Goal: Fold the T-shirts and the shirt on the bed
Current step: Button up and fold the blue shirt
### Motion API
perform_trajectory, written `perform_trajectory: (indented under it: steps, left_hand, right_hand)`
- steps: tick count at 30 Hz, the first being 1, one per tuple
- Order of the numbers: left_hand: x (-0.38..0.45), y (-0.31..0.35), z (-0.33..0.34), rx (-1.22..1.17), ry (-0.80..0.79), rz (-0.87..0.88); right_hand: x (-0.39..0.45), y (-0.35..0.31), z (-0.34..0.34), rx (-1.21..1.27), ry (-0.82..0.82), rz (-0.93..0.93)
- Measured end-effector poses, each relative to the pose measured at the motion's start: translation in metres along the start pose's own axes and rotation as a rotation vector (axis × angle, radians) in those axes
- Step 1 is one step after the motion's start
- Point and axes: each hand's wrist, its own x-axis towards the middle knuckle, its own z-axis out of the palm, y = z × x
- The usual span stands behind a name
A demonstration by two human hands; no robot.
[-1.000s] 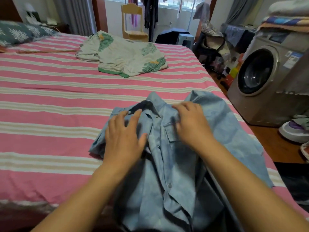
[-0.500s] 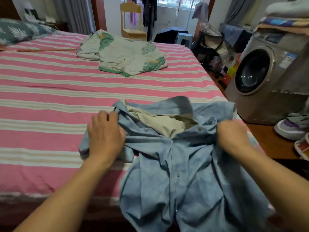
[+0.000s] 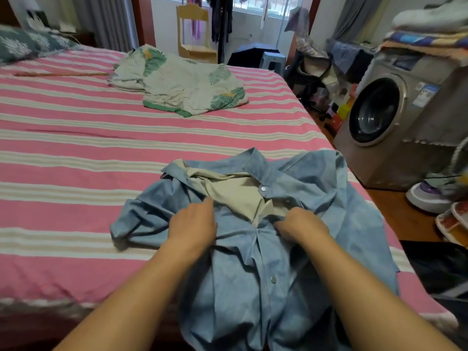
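A light blue button-up shirt (image 3: 316, 206) lies face up at the near right edge of the bed (image 3: 76, 153), collar away from me, its hem hanging over the edge. The front is open at the chest and shows a beige lining (image 3: 235, 191). My left hand (image 3: 193, 226) pinches the left front panel just below the collar. My right hand (image 3: 301, 225) grips the right front panel at the button placket. A cream T-shirt with green leaf print (image 3: 184, 89) lies crumpled farther up the bed.
The bed has a pink and beige striped cover, with a dark patterned pillow (image 3: 27, 44) at the far left. A washing machine (image 3: 395, 117) stands right of the bed, with shoes (image 3: 430, 196) on the wooden floor. A small wooden chair (image 3: 195, 31) stands beyond the bed.
Both hands moved inward from the shirt's shoulders to the front panels at the chest. The shirt now lies spread wider, with its collar open.
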Motion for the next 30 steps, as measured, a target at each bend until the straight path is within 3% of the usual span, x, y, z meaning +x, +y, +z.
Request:
perform_trajectory:
  steps: [2, 4, 7, 9, 11, 13, 17, 20, 22, 25, 30]
  left_hand:
    - [0.003, -0.001, -0.006, 0.016, 0.214, 0.103]
    - [0.014, -0.009, -0.007, 0.037, 0.295, 0.234]
    - [0.028, -0.028, -0.003, 0.036, 0.184, 0.27]
    - [0.031, -0.033, -0.002, 0.009, 0.121, 0.212]
    - [0.029, -0.031, -0.005, 0.015, 0.117, 0.18]
    - [0.025, -0.024, -0.012, -0.039, 0.156, 0.179]
    - [0.013, -0.006, -0.041, -0.255, 0.196, 0.181]
    - [0.005, 0.001, -0.061, -0.429, 0.061, 0.156]
    - [-0.001, 0.001, -0.067, -0.476, -0.071, 0.141]
    - [-0.01, -0.002, -0.069, -0.629, -0.215, 0.047]
    - [-0.019, -0.001, -0.069, -0.943, -0.279, -0.09]
  right_hand:
    - [0.002, 0.009, 0.005, 0.002, 0.023, -0.039]
    - [0.004, 0.015, 0.008, 0.012, 0.146, -0.117]
    - [0.002, 0.013, 0.001, 0.09, 0.392, -0.367]
    - [0.003, 0.012, 0.0, 0.048, 0.34, -0.56]
    - [0.008, 0.017, 0.005, -0.021, 0.23, -0.564]
    - [0.009, 0.023, 0.002, 0.019, 0.272, -0.49]
    - [-0.002, 0.025, -0.022, 0.208, 0.643, -0.521]
    - [-0.02, 0.026, -0.041, 0.303, 0.84, -0.565]
    - [-0.029, 0.031, -0.049, 0.331, 0.826, -0.676]
    - [-0.035, 0.039, -0.058, 0.374, 0.625, -0.833]
    - [-0.052, 0.019, -0.046, 0.377, 0.348, -0.974]
